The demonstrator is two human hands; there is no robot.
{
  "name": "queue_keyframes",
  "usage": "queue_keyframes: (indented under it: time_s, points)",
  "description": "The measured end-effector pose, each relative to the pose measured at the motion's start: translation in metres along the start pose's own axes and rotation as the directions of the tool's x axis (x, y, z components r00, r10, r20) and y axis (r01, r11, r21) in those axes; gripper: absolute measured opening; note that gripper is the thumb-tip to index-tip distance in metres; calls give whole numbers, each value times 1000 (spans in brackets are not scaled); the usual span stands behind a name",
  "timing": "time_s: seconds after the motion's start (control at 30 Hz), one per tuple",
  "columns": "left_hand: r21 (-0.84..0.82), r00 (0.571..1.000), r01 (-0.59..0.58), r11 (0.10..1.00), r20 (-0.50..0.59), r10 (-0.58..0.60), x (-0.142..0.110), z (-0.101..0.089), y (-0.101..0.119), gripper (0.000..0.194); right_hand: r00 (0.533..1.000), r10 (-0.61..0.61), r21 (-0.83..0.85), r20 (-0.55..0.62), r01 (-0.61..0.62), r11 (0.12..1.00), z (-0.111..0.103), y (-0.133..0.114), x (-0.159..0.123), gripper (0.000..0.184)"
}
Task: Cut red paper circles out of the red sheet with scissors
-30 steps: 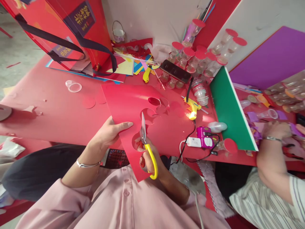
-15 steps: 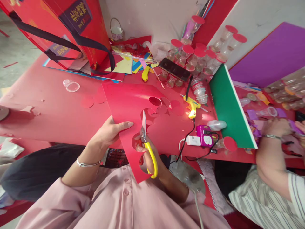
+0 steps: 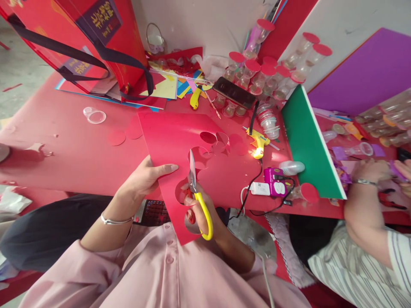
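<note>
My left hand point(image 3: 149, 177) pinches the left edge of a red sheet of card point(image 3: 170, 132), thumb on top and fingers underneath. Round pieces have been cut out of the card's right edge, leaving several curved notches. In my right hand point(image 3: 204, 205) is a pair of scissors point(image 3: 203, 209) with yellow and red handles. Their blades point away from me and lie at the notched edge of the card. Part of my right hand is hidden behind the card and the handles. Red card circles point(image 3: 116, 137) lie on the table left of the sheet.
On the red table point(image 3: 80, 167) are a yellow glue gun point(image 3: 258, 143), a phone point(image 3: 234, 92) resting on plastic cups, a purple power adapter point(image 3: 275, 182) and a clear cup point(image 3: 94, 115). A green board point(image 3: 313, 143) divides off a co-worker's arm point(image 3: 366, 205). A red bag point(image 3: 128, 51) stands back left.
The card and both hands have shifted very slightly left in view, along with the whole scene. My grip on card and scissors looks the same.
</note>
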State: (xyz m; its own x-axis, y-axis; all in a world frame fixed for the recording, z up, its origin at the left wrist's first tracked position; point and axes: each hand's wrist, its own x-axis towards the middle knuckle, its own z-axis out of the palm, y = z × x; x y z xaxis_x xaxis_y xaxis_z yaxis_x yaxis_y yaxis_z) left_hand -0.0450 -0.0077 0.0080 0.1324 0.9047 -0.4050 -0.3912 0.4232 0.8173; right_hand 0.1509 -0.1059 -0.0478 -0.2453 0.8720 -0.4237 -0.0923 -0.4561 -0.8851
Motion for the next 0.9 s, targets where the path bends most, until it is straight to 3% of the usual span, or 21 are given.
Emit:
queue_keyframes:
  time_s: [0.3,0.6,0.9]
  points:
    - [17,999,28,999,38,-28,0,-5,0,52,995,-92,-102,29,94,990,-2,-11,-2,11]
    - [32,996,15,999,89,-18,1,-8,5,48,991,-119,-129,59,126,984,-3,-14,-2,19]
    - [44,994,48,998,101,-52,1,-9,5,48,990,-131,-172,57,139,975,-3,-22,-6,12]
